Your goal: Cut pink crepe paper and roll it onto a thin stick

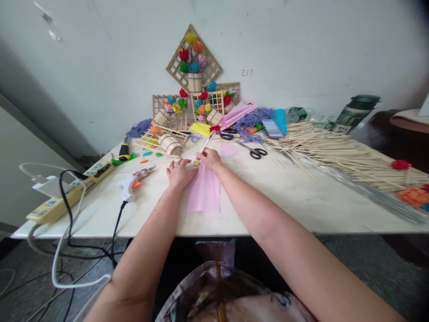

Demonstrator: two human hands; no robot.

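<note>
A sheet of pink paper [203,192] lies on the white table in front of me. My left hand [181,173] rests at its upper left edge, palm down with the fingers apart. Beside its thumb, a small yellow round piece [196,163] sits on the paper. My right hand [210,158] is closed around a slim white pen [207,142] at the top of the sheet; the pen slants up and away, and its lower end is hidden by the fingers.
A glue gun [128,187] and a power strip [55,208] with cables are at the left. Black scissors [258,153] and many wooden sticks [321,150] lie to the right. Stick lattices with paper flowers [195,82] stand behind, near purple yarn [250,123] and a cutter [124,150].
</note>
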